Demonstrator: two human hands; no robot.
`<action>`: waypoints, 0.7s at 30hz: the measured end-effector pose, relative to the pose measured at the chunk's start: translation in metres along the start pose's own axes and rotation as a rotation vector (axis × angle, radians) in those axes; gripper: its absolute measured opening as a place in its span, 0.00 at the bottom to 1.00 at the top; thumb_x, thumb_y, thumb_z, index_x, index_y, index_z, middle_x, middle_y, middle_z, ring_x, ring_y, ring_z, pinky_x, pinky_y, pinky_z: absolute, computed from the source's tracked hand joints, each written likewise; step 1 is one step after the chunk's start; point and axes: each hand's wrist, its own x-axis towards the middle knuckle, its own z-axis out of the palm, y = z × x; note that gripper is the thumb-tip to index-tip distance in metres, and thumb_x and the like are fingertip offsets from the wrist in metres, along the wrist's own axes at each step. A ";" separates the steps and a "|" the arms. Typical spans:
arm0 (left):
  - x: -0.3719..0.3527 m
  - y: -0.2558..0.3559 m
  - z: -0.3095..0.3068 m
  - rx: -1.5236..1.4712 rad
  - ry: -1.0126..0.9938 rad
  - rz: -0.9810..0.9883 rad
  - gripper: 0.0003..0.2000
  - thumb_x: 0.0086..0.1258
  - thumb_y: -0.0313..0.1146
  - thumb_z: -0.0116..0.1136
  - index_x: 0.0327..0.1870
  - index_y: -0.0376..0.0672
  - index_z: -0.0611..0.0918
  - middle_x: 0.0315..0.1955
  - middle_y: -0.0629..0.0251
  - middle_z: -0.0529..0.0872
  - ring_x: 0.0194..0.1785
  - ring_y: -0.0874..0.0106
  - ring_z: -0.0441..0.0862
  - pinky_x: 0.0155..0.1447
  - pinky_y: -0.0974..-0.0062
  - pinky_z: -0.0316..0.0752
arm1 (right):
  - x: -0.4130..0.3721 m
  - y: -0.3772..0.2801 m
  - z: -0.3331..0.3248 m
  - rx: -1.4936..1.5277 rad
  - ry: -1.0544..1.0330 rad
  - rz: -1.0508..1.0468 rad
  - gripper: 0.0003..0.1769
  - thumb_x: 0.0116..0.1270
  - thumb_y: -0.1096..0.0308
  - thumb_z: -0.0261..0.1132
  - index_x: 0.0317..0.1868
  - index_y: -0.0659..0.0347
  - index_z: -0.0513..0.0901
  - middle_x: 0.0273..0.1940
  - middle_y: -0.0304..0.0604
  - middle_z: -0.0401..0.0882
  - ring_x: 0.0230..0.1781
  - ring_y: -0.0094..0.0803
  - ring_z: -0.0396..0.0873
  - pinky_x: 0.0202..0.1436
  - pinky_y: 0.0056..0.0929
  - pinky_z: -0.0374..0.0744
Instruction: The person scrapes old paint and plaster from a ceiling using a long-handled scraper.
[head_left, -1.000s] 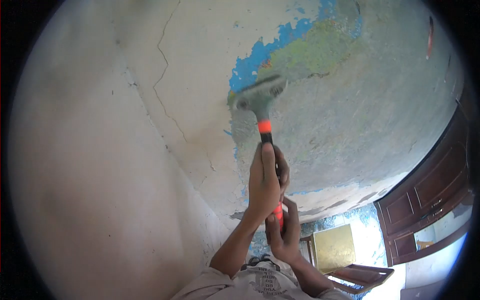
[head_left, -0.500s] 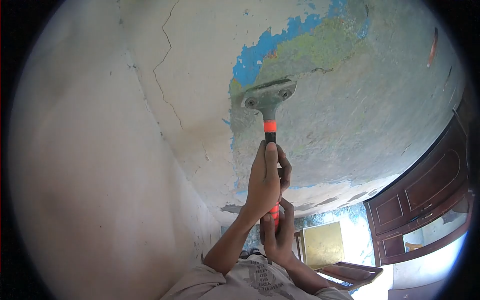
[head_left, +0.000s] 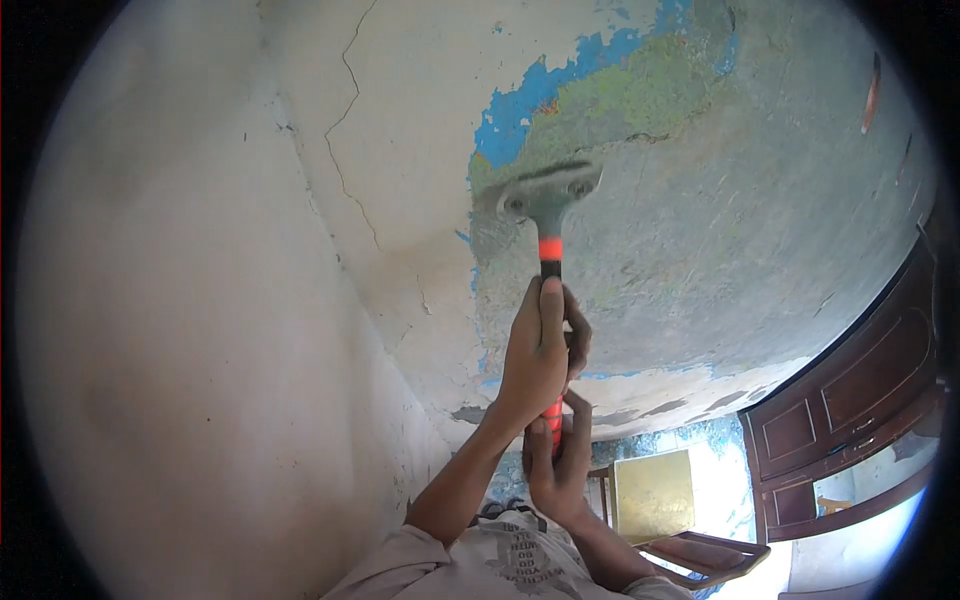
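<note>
Both my hands grip a long-handled scraper (head_left: 549,212) with a wide metal head, two screws and a red and black handle. My left hand (head_left: 540,340) is closed around the upper handle, its thumb lying along the shaft. Lower down, my right hand (head_left: 562,462) wraps the red grip near its end. The scraper's head is against or very close to the wall (head_left: 660,250), where grey and green surface shows; contact cannot be told exactly. Just above the blade are a patch of blue paint (head_left: 503,130) and a green patch (head_left: 625,105).
A plain pale wall (head_left: 200,300) meets the worked wall at a corner on my left. A thin crack (head_left: 340,150) runs down the cream paint. Below right stand a chair with a yellowish panel (head_left: 652,495) and a dark wooden cabinet (head_left: 835,390).
The view has shifted slightly, moving the scene a little to the right. Against the wall, the scraper's head sits slightly lower beneath the blue patch and looks blurred. Both hands keep their hold.
</note>
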 end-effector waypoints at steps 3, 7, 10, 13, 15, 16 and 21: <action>0.005 0.017 0.008 0.000 0.013 0.022 0.20 0.88 0.52 0.33 0.43 0.43 0.68 0.19 0.65 0.75 0.11 0.81 0.64 0.13 0.82 0.55 | 0.005 -0.017 -0.003 -0.035 -0.017 0.030 0.24 0.81 0.70 0.54 0.70 0.72 0.58 0.37 0.48 0.82 0.28 0.20 0.73 0.30 0.23 0.71; -0.003 -0.004 0.000 0.031 0.018 0.026 0.21 0.87 0.53 0.33 0.43 0.43 0.68 0.19 0.65 0.75 0.11 0.80 0.64 0.13 0.82 0.55 | -0.004 -0.005 -0.001 -0.063 0.000 -0.001 0.25 0.81 0.72 0.55 0.71 0.72 0.58 0.39 0.52 0.84 0.29 0.22 0.76 0.29 0.24 0.71; -0.001 0.005 0.001 0.037 0.029 -0.002 0.20 0.87 0.52 0.33 0.43 0.43 0.68 0.19 0.65 0.75 0.12 0.80 0.64 0.14 0.81 0.56 | 0.002 -0.005 0.002 -0.047 0.006 -0.069 0.24 0.81 0.72 0.54 0.70 0.72 0.59 0.40 0.54 0.85 0.29 0.23 0.77 0.29 0.25 0.71; 0.003 0.018 0.004 0.021 0.009 0.003 0.20 0.87 0.52 0.33 0.42 0.43 0.68 0.19 0.66 0.75 0.12 0.80 0.65 0.14 0.81 0.56 | 0.005 -0.022 0.002 -0.081 0.002 -0.040 0.23 0.80 0.72 0.55 0.70 0.72 0.60 0.39 0.54 0.85 0.29 0.23 0.77 0.29 0.25 0.72; 0.000 0.008 0.000 0.029 0.023 0.011 0.20 0.87 0.51 0.33 0.41 0.44 0.68 0.18 0.66 0.75 0.12 0.80 0.65 0.14 0.81 0.57 | 0.000 -0.017 0.004 -0.068 0.013 -0.002 0.24 0.80 0.72 0.55 0.69 0.72 0.60 0.35 0.53 0.84 0.27 0.23 0.76 0.29 0.25 0.71; -0.005 0.002 -0.002 0.041 0.030 0.010 0.20 0.88 0.51 0.34 0.41 0.44 0.67 0.18 0.67 0.74 0.12 0.80 0.66 0.14 0.81 0.57 | -0.005 -0.011 0.003 -0.060 0.011 0.007 0.24 0.80 0.71 0.56 0.69 0.71 0.60 0.34 0.53 0.84 0.27 0.23 0.75 0.29 0.25 0.71; 0.003 0.002 -0.002 0.043 0.028 0.051 0.19 0.87 0.51 0.34 0.41 0.44 0.67 0.18 0.67 0.74 0.12 0.80 0.65 0.14 0.81 0.57 | 0.003 -0.008 0.003 -0.046 0.001 -0.030 0.24 0.81 0.70 0.55 0.69 0.70 0.60 0.31 0.46 0.80 0.24 0.19 0.72 0.25 0.23 0.68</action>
